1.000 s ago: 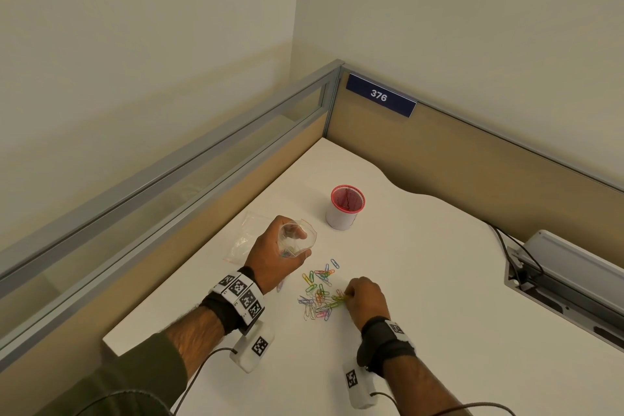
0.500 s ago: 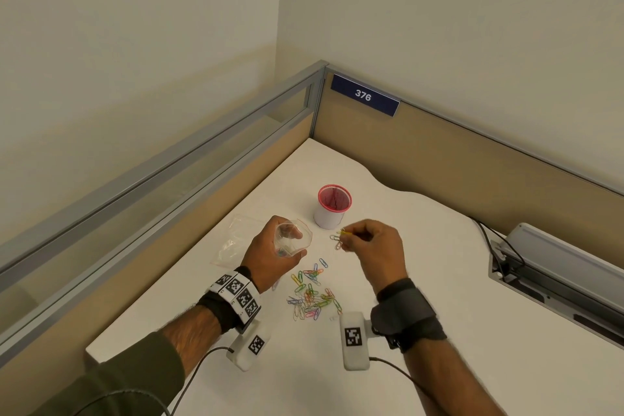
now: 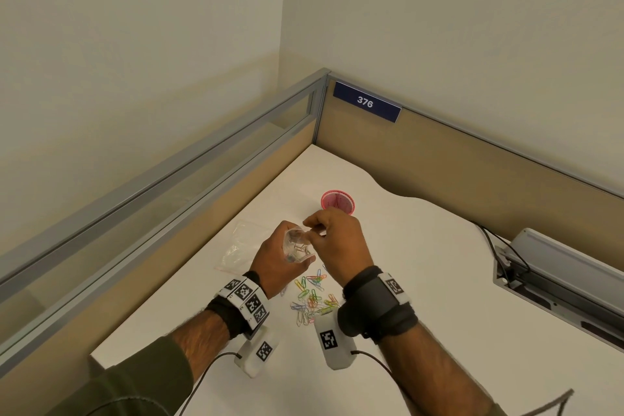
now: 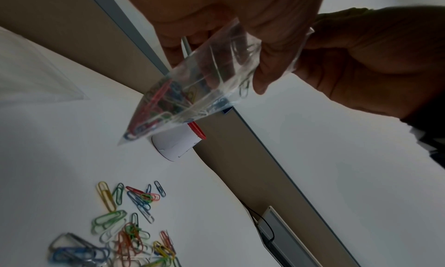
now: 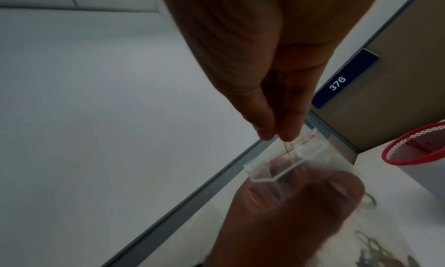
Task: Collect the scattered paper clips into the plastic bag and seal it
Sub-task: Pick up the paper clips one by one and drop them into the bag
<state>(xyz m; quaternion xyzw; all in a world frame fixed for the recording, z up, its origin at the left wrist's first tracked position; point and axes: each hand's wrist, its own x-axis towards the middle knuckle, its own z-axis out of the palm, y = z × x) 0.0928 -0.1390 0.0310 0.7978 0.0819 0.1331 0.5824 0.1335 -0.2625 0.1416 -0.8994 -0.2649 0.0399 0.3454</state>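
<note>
My left hand (image 3: pixel 277 260) holds a small clear plastic bag (image 3: pixel 297 245) up off the desk with its mouth open; several coloured clips lie in its lower corner (image 4: pixel 166 101). My right hand (image 3: pixel 332 243) is right at the bag's mouth, thumb and forefinger pinching a pale paper clip (image 5: pixel 289 149) that hangs into the opening (image 5: pixel 277 168). A pile of coloured paper clips (image 3: pixel 312 297) lies scattered on the white desk (image 3: pixel 422 280) below both hands, also seen in the left wrist view (image 4: pixel 125 227).
A white cup with a red mesh rim (image 3: pixel 338 202) stands just behind my hands. Another clear bag (image 3: pixel 241 246) lies flat on the desk to the left. A grey cable box (image 3: pixel 557 284) sits at the right; partition walls close in the back and left.
My right hand picked a clip from the pile, rose with it and has moved left to the bag's mouth. My left hand has kept the bag up in much the same place.
</note>
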